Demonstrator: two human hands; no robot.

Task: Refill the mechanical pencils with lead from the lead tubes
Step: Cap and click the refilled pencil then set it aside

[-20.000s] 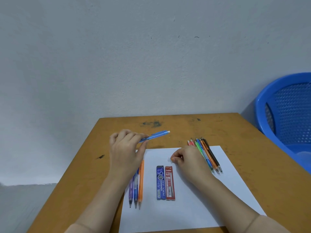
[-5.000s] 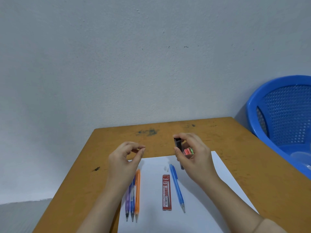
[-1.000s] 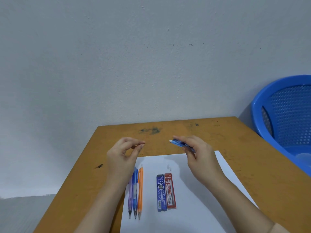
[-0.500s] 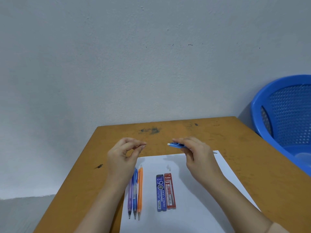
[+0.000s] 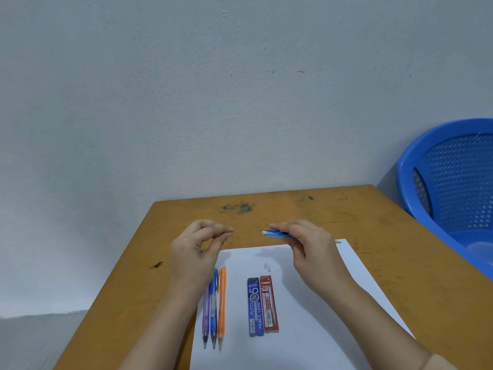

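Note:
My right hand (image 5: 309,247) grips a light blue mechanical pencil (image 5: 274,233) held level, its open back end pointing left. My left hand (image 5: 198,247) pinches a thin lead (image 5: 241,232) between thumb and forefinger, its tip aimed at that back end with a gap between them. On the white paper (image 5: 306,316) lie a blue lead tube (image 5: 255,307) and a red lead tube (image 5: 269,304) side by side. Three pencils, purple (image 5: 205,319), blue (image 5: 213,313) and orange (image 5: 222,308), lie partly under my left wrist. A small white cap (image 5: 267,266) rests on the paper.
The wooden table (image 5: 373,236) stands against a grey wall. A blue plastic basket (image 5: 453,188) is off the table's right side. The tip of another pencil (image 5: 338,242) shows beyond my right hand.
My right hand has levelled the blue pencil and brought its back end closer to my left hand. The left hand keeps its pinch and stays in place.

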